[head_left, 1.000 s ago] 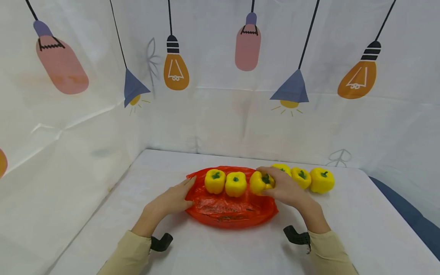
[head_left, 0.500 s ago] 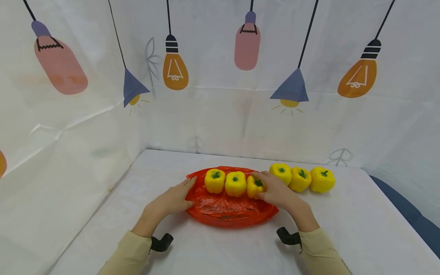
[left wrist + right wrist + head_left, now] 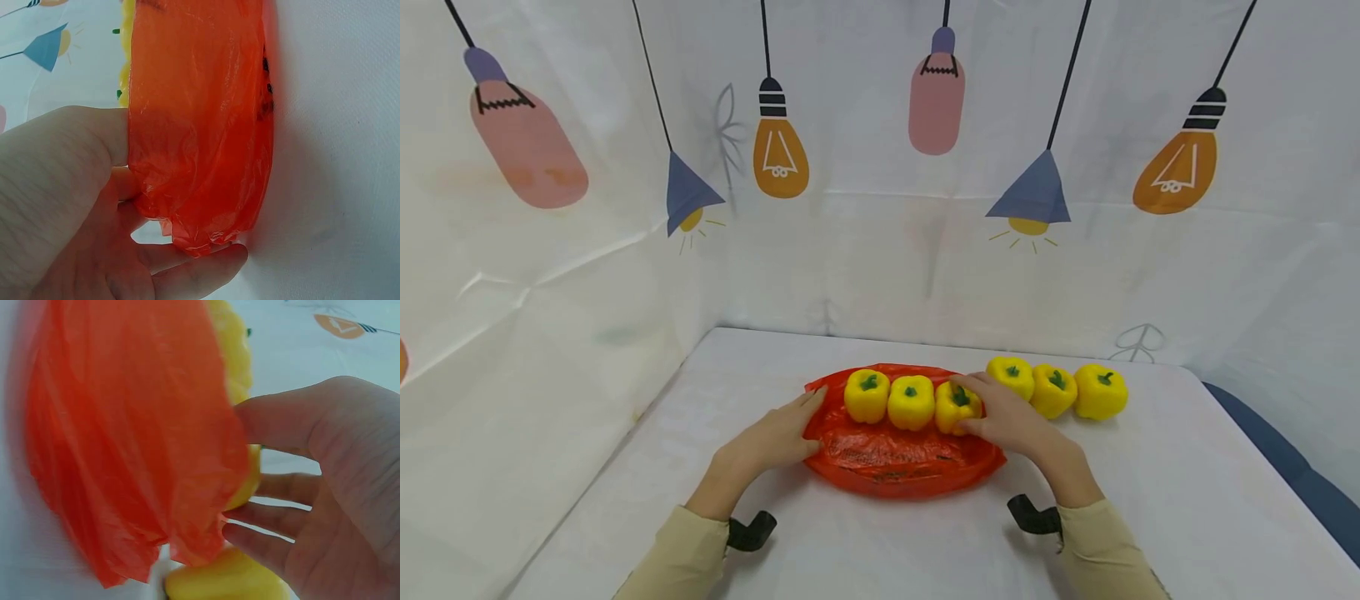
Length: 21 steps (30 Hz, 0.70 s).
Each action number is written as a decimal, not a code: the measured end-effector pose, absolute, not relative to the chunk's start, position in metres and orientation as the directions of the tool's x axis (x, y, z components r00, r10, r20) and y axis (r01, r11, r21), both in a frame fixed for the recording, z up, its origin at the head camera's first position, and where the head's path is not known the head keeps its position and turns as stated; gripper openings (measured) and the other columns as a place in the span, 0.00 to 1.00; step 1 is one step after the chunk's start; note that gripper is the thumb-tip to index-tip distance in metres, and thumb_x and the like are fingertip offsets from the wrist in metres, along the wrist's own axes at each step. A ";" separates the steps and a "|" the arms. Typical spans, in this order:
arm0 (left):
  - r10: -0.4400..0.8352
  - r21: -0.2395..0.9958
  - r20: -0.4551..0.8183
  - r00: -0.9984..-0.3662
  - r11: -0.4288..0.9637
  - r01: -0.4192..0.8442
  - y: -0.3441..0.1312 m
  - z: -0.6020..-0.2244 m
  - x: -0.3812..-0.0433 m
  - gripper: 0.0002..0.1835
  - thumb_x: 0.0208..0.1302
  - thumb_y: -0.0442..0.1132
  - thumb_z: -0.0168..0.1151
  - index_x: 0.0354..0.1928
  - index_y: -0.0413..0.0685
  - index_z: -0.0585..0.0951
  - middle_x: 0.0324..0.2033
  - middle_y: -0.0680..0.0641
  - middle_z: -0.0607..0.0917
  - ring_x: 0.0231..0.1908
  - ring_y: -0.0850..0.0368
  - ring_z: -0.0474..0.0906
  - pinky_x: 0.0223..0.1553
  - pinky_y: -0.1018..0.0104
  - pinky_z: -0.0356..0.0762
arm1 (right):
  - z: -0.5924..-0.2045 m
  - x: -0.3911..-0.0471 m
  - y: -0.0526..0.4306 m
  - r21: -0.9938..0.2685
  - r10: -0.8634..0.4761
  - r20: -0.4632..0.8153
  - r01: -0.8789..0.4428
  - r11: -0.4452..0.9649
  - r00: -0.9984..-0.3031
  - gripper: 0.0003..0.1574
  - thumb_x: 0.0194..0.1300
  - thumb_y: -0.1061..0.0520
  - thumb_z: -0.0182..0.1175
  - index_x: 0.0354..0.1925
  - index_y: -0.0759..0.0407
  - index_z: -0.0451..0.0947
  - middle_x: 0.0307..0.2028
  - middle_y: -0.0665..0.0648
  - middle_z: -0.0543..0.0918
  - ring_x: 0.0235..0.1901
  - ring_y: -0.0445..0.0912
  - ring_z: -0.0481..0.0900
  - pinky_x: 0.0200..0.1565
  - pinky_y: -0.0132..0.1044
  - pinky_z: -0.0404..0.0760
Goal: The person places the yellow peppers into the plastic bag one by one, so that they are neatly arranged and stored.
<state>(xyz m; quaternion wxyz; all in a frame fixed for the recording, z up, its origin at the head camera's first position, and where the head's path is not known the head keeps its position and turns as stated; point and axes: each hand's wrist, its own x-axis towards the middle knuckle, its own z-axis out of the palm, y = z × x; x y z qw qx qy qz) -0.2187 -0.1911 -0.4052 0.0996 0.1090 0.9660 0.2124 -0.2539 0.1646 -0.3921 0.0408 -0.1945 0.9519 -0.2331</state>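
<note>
A red plastic bag (image 3: 887, 454) lies on the white table, bulging, with dark print on its front. On it sit two yellow bell peppers, the left pepper (image 3: 865, 397) and the middle pepper (image 3: 911, 403), green stems up. My right hand (image 3: 1011, 421) grips a third yellow bell pepper (image 3: 955, 410) beside them, at the bag's right side. In the right wrist view the bag hides most of that pepper. My left hand (image 3: 775, 433) holds the bag's left end, its thumb tip hidden behind the red film in the left wrist view and its fingers (image 3: 200, 275) under the end.
Three more yellow bell peppers (image 3: 1101, 392) stand in a row on the table (image 3: 880, 554) behind and right of my right hand. A white sheet printed with lamps (image 3: 880, 250) hangs at the back and left. Something dark blue (image 3: 1285, 458) lies beyond the right edge.
My right hand has moved left with its pepper, bringing it up to the middle pepper; in the last half second it has barely shifted. The left hand stays on the bag.
</note>
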 end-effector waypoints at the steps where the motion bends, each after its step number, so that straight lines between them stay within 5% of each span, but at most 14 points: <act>1: 0.254 0.432 -0.146 -0.956 0.886 0.169 -0.191 -0.405 -0.219 0.43 0.65 0.46 0.62 0.78 0.50 0.54 0.77 0.43 0.59 0.74 0.38 0.60 0.70 0.36 0.63 | -0.391 -0.254 0.166 -0.462 -0.391 0.016 -0.353 0.813 -0.920 0.40 0.64 0.52 0.66 0.72 0.45 0.65 0.67 0.54 0.72 0.62 0.53 0.73 0.64 0.60 0.74; 21: 0.251 0.428 -0.154 -0.956 0.889 0.164 -0.190 -0.403 -0.219 0.43 0.65 0.46 0.63 0.78 0.49 0.55 0.76 0.42 0.60 0.74 0.39 0.60 0.70 0.37 0.62 | -0.360 -0.261 0.204 -0.429 -0.358 0.180 -0.400 0.810 -0.916 0.37 0.64 0.56 0.62 0.70 0.55 0.67 0.69 0.65 0.69 0.65 0.64 0.69 0.62 0.66 0.72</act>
